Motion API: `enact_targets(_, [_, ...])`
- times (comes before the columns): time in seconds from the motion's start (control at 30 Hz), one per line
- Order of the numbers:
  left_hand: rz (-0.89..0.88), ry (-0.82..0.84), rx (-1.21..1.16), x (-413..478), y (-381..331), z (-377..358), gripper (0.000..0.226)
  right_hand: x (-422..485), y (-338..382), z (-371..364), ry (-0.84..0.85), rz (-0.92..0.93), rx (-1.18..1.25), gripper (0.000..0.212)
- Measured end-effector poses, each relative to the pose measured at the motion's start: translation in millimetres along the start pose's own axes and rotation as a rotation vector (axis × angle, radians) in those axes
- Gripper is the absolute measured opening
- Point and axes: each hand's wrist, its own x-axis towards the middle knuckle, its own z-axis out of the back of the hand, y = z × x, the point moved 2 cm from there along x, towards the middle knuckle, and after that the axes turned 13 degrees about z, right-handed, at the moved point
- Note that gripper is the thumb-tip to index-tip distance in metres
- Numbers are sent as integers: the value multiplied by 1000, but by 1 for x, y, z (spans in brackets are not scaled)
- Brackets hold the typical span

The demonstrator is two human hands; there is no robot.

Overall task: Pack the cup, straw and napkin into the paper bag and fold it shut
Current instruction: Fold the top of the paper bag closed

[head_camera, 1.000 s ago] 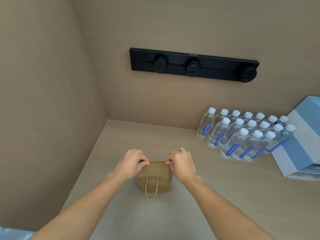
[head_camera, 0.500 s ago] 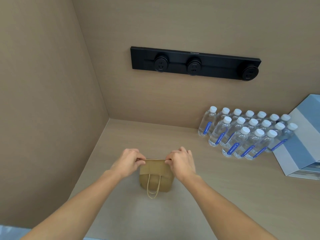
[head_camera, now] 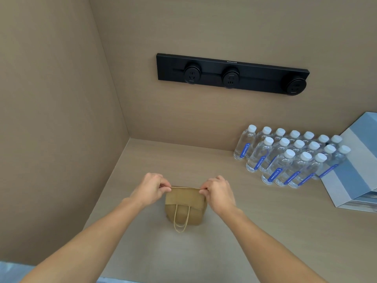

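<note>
Single head view only, nothing shared with second camera. You're looking forward and down from above counter (head_camera: 255,231), facing back wall with socket strip (head_camera: 232,73). Both forearms are reaching out from bottom edge; bottles (head_camera: 291,158) sitting farther right.

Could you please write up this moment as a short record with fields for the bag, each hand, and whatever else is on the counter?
bag: brown paper bag standing on the counter, top folded over, handle hanging down its front
left hand: pinching the left end of the folded top
right hand: pinching the right end
cup, straw, napkin: not visible
nearby: water bottles, blue-grey box
wall: black socket strip
</note>
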Motion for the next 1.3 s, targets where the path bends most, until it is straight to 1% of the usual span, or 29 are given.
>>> enact_targets(0.17, [49,-9,-128,2,2,-8,6,-3,-2,0,-54,-110,223,9])
enact_targets(0.27, [111,-16,-273,3,4,-11,3,-1,-7,3,-179,-233,450,4])
enact_targets(0.33, [129,21,-354,1,3,-15,16,-3,-8,1,-268,-349,652,10])
enact_targets(0.4, [137,75,-392,-4,1,-23,23,-6,-9,-7,-314,-408,754,26])
enact_targets(0.43, [140,88,-406,-6,1,-27,23,-8,-10,-11,-323,-419,768,32])
enact_targets(0.5, [145,95,-433,-8,2,-33,23,-12,-13,-18,-308,-440,790,35])
enact_targets(0.57, [142,104,-418,-9,2,-36,22,-18,-15,-26,-250,-457,824,35])
enact_targets(0.63, [147,135,-380,-10,1,-41,21,-24,-17,-33,-189,-479,883,47])
enact_targets(0.73, [197,162,-378,-10,0,-50,26,-27,-22,-39,-198,-514,914,55])
enact_targets(0.93, [291,141,-512,-8,0,-56,18,-30,-11,-38,-309,-610,831,50])
enact_targets(1.03, [291,156,-547,-11,1,-57,15,-33,-2,-42,-400,-644,832,45])
enact_targets(1.1, [282,185,-545,-11,1,-54,13,-33,0,-44,-446,-660,825,37])
enact_targets(1.23, [263,238,-439,-9,-4,-46,9,-27,-8,-40,-464,-662,870,17])
enact_targets(1.3, [262,217,-343,-6,-5,-43,8,-24,-10,-38,-452,-631,845,15])
